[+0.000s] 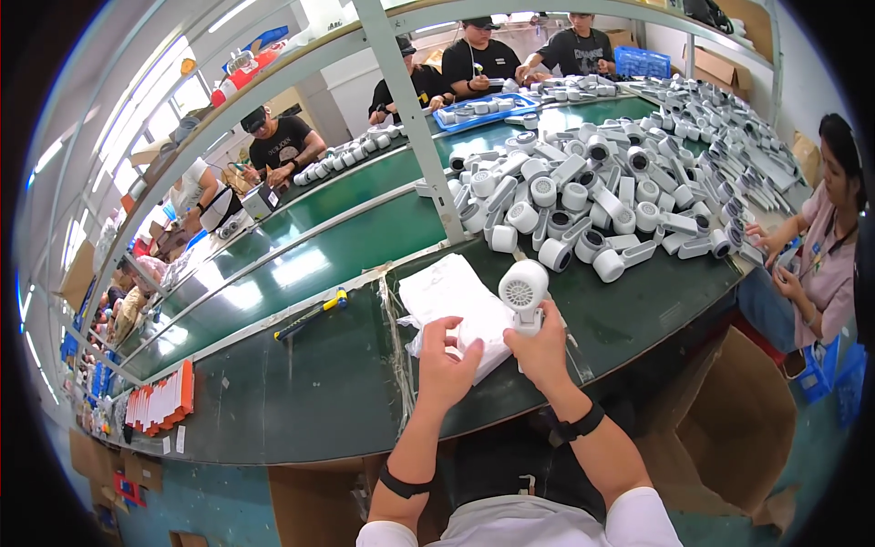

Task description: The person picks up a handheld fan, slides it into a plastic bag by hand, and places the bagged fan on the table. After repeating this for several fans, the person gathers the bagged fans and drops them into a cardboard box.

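Note:
My right hand [540, 350] is closed round a small white handheld fan [523, 290], its round grille head pointing up. Over the near part of a stack of thin white bags [456, 290], my left hand [447, 366] has its thumb and fingers apart and holds nothing that I can see. The stack lies on the dark green table [310, 392]. Just beyond my right hand is a large heap of similar white and grey fans [583, 196], some with dark round ends.
A yellow and black tool [311, 314] and orange-and-white flat boxes [164, 401] lie to the left. A metal post [410, 118] rises past the stack. A person [820, 246] sits at right, near an open carton [720, 424]. Several people work across the green belt [337, 237].

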`<state>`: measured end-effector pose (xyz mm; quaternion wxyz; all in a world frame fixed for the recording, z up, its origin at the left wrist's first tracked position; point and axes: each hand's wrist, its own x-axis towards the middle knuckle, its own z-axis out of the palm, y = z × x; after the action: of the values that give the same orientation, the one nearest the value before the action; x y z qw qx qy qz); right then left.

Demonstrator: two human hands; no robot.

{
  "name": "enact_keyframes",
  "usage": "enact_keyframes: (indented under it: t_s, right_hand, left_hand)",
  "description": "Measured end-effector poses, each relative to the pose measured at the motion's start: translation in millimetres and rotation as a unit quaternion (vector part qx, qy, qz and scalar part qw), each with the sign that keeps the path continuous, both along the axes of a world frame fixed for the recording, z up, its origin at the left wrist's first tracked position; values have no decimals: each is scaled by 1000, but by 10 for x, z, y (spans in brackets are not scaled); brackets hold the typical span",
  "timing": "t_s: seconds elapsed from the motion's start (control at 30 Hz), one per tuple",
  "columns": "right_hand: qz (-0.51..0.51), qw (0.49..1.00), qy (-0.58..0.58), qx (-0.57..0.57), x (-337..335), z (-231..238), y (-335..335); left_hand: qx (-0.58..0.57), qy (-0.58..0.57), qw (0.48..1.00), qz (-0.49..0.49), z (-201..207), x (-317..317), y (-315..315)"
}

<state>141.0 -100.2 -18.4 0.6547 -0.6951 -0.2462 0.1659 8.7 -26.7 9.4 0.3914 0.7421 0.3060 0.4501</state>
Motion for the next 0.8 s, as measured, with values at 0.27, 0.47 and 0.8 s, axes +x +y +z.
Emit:
enact_keyframes:
  t_s: [0.27,0.47,0.8]
  right_hand:
    - [-6,995,-97,-22,15,-4,-215]
    - [279,958,65,20,213,342,-906]
    - [448,865,-20,-226,367,554,-718]
  left_hand:
    - [-54,65,996,-26,129,75,82]
    - [-124,44,988,-81,34,127,107]
    - [-164,64,962,-208,3,50,212]
